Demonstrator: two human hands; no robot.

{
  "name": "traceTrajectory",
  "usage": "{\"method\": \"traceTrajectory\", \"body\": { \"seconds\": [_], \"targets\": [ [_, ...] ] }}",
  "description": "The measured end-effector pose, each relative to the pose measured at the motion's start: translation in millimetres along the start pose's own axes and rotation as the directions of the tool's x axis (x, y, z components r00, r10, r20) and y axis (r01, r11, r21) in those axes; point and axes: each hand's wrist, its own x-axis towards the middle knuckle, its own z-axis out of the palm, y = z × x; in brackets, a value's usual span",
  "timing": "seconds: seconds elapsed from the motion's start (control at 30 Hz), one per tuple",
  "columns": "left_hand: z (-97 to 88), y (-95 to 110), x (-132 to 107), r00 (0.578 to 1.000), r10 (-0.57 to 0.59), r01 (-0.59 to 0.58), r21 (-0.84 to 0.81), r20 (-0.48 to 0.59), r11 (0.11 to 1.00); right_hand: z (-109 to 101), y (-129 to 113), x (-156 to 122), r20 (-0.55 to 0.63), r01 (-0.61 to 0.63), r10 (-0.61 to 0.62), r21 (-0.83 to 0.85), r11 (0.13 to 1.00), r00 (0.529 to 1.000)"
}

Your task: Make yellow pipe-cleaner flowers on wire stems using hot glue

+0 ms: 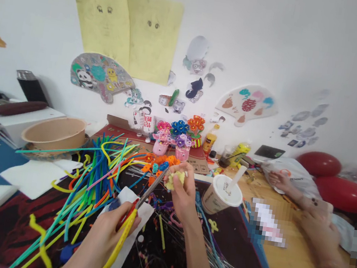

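Note:
My left hand (110,227) is closed on a pair of scissors (121,243) with yellow and red handles. Their grey blades slant up and right, the tips close to a pale yellow fuzzy piece (175,181). That piece is pinched in the fingers of my right hand (184,195); its shape looks ruffled and is partly covered by the fingers. Just behind the blades lie orange and blue fuzzy flowers (159,165). Left of my hands spreads a heap of coloured pipe cleaners (91,179). A short yellow-green stem (161,231) lies on the dark mat below.
A lidded paper cup (222,195) with a straw stands right of my right hand. Small pots of fuzzy flowers (182,150) stand behind. Thin wires (222,266) lie at lower right. A tan bowl (54,133) sits far left. Another person's hand (320,229) rests at right.

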Motion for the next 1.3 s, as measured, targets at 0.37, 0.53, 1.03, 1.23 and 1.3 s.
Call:
{"method": "traceTrajectory", "body": {
  "seconds": [0.37, 0.53, 1.03, 1.23, 1.3],
  "targets": [
    [2.7, 5, 0, 0.990, -0.141, 0.140, -0.069, -0.006, 0.988, 2, -3, 0, 0.004, -0.005, 0.005, 0.012, 1.000, 1.000],
    [6.6, 11, -1, 0.978, -0.205, 0.208, -0.129, 0.034, 0.970, 2, -2, -1, 0.011, 0.009, -0.009, 0.022, 1.000, 1.000],
    [10.4, -11, 1, 0.994, 0.065, -0.071, -0.071, -0.088, 0.995, 12, -7, 0, -0.051, 0.022, -0.016, 0.126, 0.992, 0.999],
    [22.2, -16, -3, 0.984, 0.082, -0.087, -0.022, -0.161, 0.996, 25, -7, -5, -0.107, 0.055, -0.027, 0.271, 0.961, 0.994],
    [26.1, -14, -5, 0.981, 0.079, -0.082, -0.009, -0.177, 0.997, 28, -6, -7, -0.103, 0.048, -0.017, 0.302, 0.952, 0.995]
  ]
}}
